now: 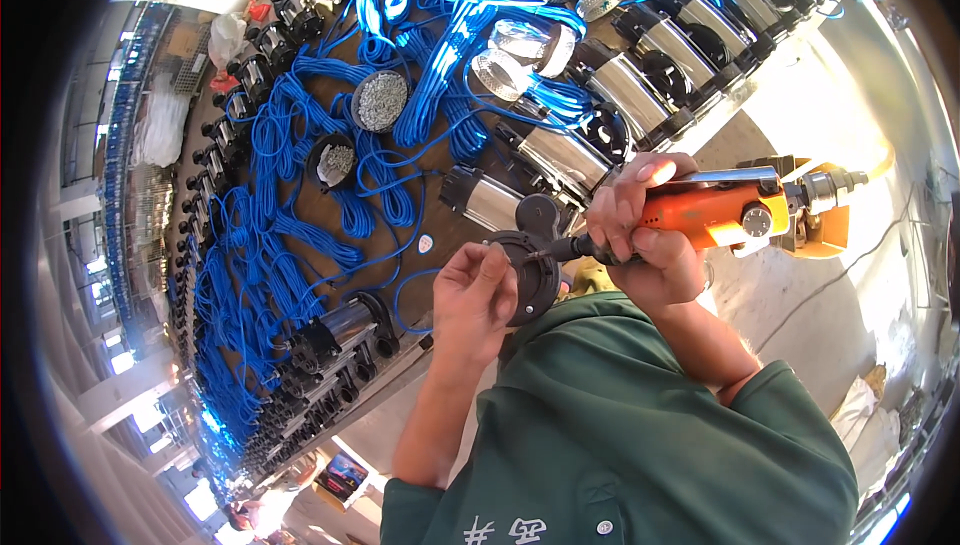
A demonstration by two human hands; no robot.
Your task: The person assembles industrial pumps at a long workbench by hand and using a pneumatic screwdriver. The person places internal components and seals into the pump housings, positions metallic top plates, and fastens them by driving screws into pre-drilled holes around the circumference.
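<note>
My right hand (645,230) is wrapped round an orange power drill (705,210) with a dark dial on its side. The drill's metal chuck end (825,190) points to the right, and a narrow black end reaches toward a black round pump flange (535,280). My left hand (475,300) is closed in a pinch at the flange's left side. Whatever lies between those fingertips is too small to make out. Behind the flange, a silver pump body (485,200) lies on the table's near side.
Coiled blue cables (290,135) cover much of the brown table (385,275). Among them stand a bowl of small metal parts (380,102) and a smaller dark bowl (332,162). Silver pumps (630,90) line the right edge; perforated metal rings (500,73) lie nearby. A cardboard box (825,235) sits beyond the drill.
</note>
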